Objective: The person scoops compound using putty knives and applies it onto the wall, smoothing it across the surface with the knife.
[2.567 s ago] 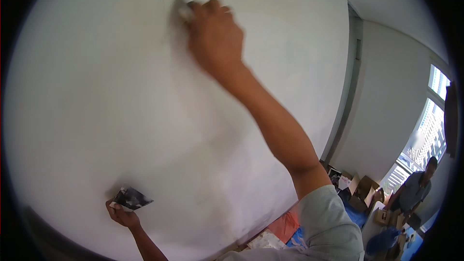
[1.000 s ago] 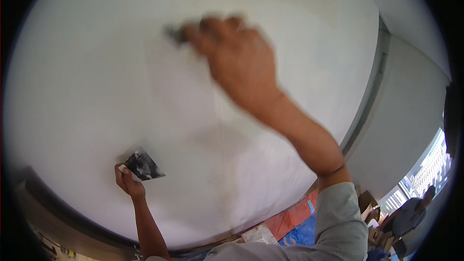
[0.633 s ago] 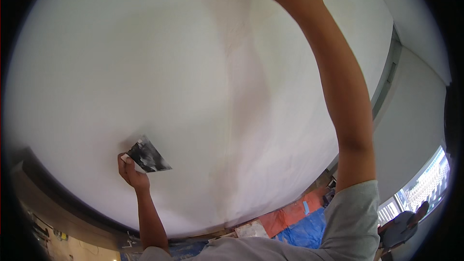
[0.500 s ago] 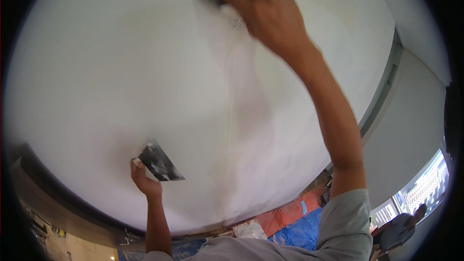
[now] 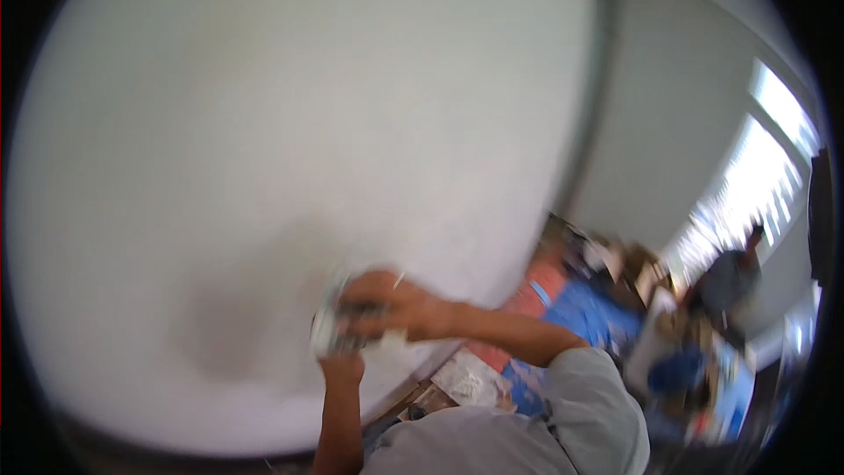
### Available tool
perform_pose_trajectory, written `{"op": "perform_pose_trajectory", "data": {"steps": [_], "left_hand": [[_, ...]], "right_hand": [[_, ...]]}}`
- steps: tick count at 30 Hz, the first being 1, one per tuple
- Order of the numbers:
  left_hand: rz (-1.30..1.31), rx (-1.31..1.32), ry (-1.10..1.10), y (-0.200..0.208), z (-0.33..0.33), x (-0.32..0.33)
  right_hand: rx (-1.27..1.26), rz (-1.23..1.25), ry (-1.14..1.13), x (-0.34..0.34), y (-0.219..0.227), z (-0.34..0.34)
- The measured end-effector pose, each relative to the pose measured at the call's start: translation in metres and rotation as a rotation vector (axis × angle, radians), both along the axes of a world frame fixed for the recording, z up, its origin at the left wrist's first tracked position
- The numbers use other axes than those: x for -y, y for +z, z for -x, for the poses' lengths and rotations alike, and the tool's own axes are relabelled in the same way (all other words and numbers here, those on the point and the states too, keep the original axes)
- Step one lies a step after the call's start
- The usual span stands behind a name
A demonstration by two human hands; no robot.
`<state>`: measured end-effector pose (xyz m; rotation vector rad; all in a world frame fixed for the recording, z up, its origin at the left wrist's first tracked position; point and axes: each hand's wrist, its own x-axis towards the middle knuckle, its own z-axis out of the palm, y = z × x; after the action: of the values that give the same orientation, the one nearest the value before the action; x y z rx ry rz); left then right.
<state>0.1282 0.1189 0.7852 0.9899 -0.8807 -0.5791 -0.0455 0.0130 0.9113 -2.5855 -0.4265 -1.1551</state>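
In front of the pale wall [image 5: 264,123], low in the view, my two hands meet, blurred by motion. My right hand [image 5: 400,303] is closed, with a dark filling knife [image 5: 362,310] in its fingers. Just below it my left hand [image 5: 341,368] grips a flat smoothing blade [image 5: 325,330] smeared with white filler. The right hand and its knife lie over this blade, so most of the left fingers are hidden. Whether the two blades touch, I cannot tell. Both tools are off the wall, and their shadow falls on it to the left.
Red and blue sheets [image 5: 576,312] cover the floor at the right, with a white-spattered board [image 5: 470,378] near the wall's foot. Beyond them are blurred boxes and clutter [image 5: 637,268]. A grey side wall [image 5: 655,105] and a bright window [image 5: 747,185] stand at the right.
My right hand has come down from high on the wall to my left hand, bringing its knife to the other blade. The view has swung right, showing more floor and window.
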Motion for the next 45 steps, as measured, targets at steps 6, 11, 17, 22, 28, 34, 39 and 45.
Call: {"op": "perform_pose_trajectory", "data": {"steps": [6, 11, 17, 22, 28, 34, 39, 45], "left_hand": [[-0.262, -0.594, -0.650, 0.058, -0.008, -0.012], [-0.450, -0.516, -0.503, 0.036, -0.063, -0.007], [-0.602, -0.589, -0.791, 0.066, -0.049, -0.027], [-0.896, -0.398, -1.242, 0.066, -0.031, -0.037], [-0.909, -0.455, -1.344, 0.073, -0.034, -0.006], [-0.844, -0.588, -1.306, 0.072, -0.062, 0.023], [-0.870, -0.592, -1.234, 0.067, -0.064, 0.030], [-0.780, -0.666, -1.066, 0.080, -0.113, 0.018]], "right_hand": [[0.064, -0.038, -0.278, -0.062, -0.054, 0.006], [-0.005, -0.246, -0.769, -0.101, -0.059, 0.017], [0.140, -1.134, -0.915, -0.169, -0.075, 0.060], [0.744, -1.743, -0.186, -0.159, -0.078, 0.047], [0.416, -1.952, -0.266, -0.182, -0.106, 0.063], [0.278, -1.936, -0.911, -0.229, -0.177, 0.067], [1.249, -2.137, -0.543, -0.257, -0.164, 0.060], [1.238, -2.167, -0.257, -0.205, -0.202, 0.066]]}}
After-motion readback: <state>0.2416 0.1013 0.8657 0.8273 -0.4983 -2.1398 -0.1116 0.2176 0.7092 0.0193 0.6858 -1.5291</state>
